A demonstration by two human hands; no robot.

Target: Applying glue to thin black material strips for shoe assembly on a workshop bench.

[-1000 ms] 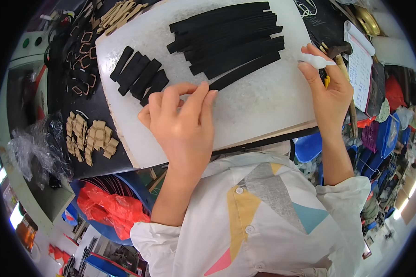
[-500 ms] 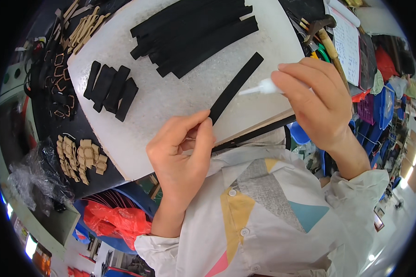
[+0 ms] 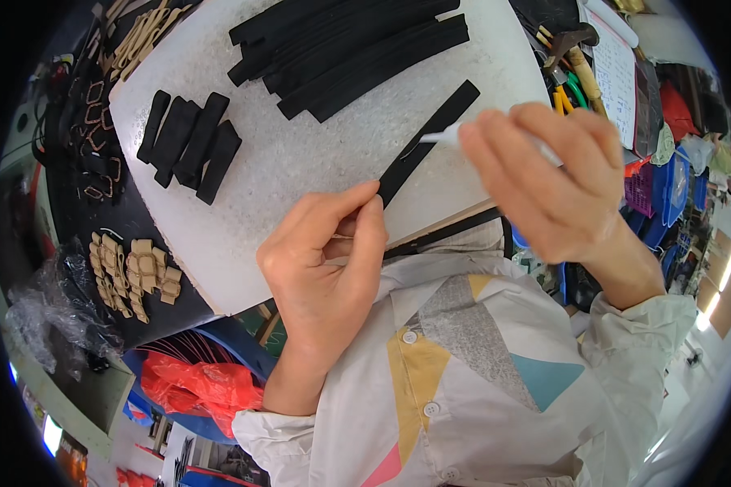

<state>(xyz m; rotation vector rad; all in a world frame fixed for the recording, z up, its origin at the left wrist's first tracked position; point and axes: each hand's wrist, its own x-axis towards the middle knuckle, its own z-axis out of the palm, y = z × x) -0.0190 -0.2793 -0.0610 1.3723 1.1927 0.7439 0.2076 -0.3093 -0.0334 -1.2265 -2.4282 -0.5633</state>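
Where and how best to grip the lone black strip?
Likely the near end of the black strip, pinched from the near left, as the left hand does: it is narrow, slants away rightward, and the white nozzle sits over its middle.

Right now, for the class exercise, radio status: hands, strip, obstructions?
Left hand pinching near end of black strip. Right hand gripping white bottle, nozzle at strip. Nothing visibly blocking.

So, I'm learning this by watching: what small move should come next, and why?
Probably the right hand should draw the white bottle along the black strip: the nozzle lies over it, where a thin shiny line seems to show, and the left hand pinches the near end.
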